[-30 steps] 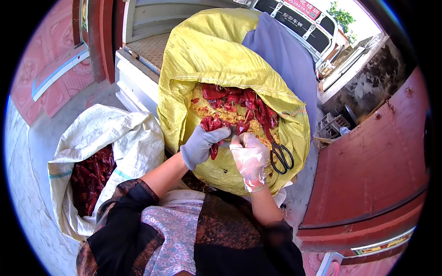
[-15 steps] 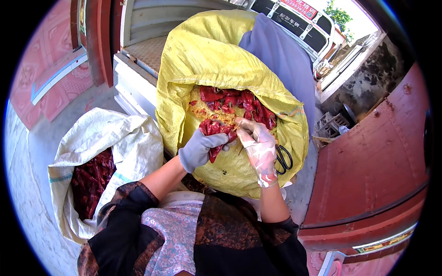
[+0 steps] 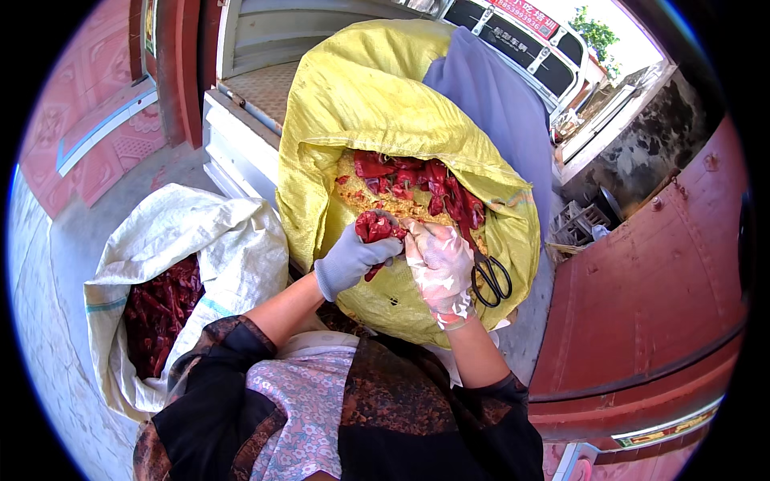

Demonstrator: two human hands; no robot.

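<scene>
My left hand (image 3: pixel 359 255), in a grey glove, is closed round a dried red chili pepper (image 3: pixel 377 228) above the yellow woven sack (image 3: pixel 365 84). Close against it, my right hand (image 3: pixel 437 260), in a thin white-and-pink glove, has its fingers pinched at the pepper's right end; the fingertips are partly hidden. Beyond both hands, several more dried red peppers (image 3: pixel 445 192) lie in the sack's mouth on a bed of yellow seeds (image 3: pixel 361 196). Black-handled scissors (image 3: pixel 492 282) rest on the sack just right of my right hand, their blades mostly out of sight.
On the left stands a white woven sack (image 3: pixel 241 232) with dark red dried peppers (image 3: pixel 160 313) inside. Behind the yellow sack are a truck bed (image 3: pixel 261 88) and a blue-grey cloth (image 3: pixel 489 88). A red metal door (image 3: pixel 642 297) fills the right side.
My right hand has turned over, its fingers curling in and its back now facing up. The left hand has tilted the pepper slightly. More of the scissors shows.
</scene>
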